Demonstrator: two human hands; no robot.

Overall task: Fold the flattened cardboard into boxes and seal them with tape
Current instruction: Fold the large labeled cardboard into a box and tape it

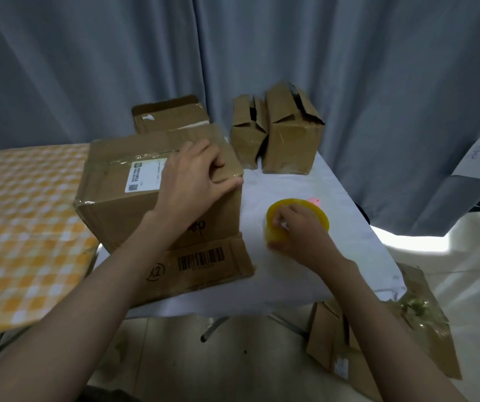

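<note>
1. Boxes crowd the far end of the table (305, 274): from my view a taped one (172, 114) sits at 11 o'clock behind the large box (134, 204), and two upright ones (276, 132) with loose top flaps stand touching each other at 1 o'clock.
2. My left hand (192, 181) rests on the large box's top right corner, fingers curled over the edge, thumb on the side face.
3. My right hand (297, 230) grips the yellow tape roll (297, 219) on the white cloth at 3 o'clock of the large box, near it but apart.
4. One bottom flap (204, 265) of the large box splays flat toward me, reaching the near table edge.
5. Open cloth lies between the roll and the upright boxes.
6. Flattened cardboard (378, 338) leans on the floor past the table's right corner; a checked table (24, 227) adjoins at 9 o'clock.
</note>
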